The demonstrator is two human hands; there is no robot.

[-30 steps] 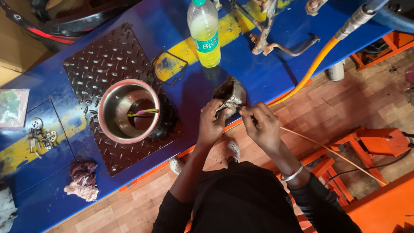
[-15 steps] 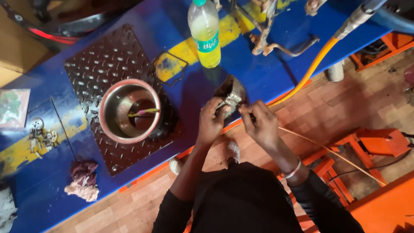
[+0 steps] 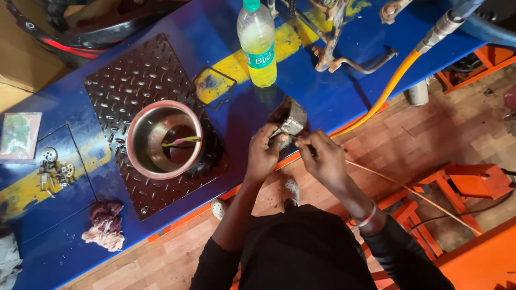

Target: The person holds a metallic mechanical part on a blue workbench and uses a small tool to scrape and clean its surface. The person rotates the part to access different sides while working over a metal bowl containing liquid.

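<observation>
A steel bowl (image 3: 164,138) (on the checkered plate (image 3: 134,80)), a bottle (image 3: 258,43) and a rag (image 3: 105,224).

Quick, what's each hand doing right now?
Left hand: closed, holding the grimy metal part.
Right hand: closed, pinching a thin tool against it.

The person wears a black long-sleeved top (image 3: 306,252). The fabric is plain, with no visible print, seam detail or fastening. Both sleeves are pushed up past the elbow, leaving the forearms bare. The left sleeve (image 3: 212,268) bunches at the lower edge of the view; the right sleeve (image 3: 400,252) bunches just above the wrist ornament. One silver-coloured metal bangle (image 3: 366,217) encircles the right forearm; it is a smooth, narrow band. The left hand (image 3: 262,156) and right hand (image 3: 325,158) are ungloved. Light-coloured footwear (image 3: 291,189) with a perforated upper shows below the hands.
</observation>
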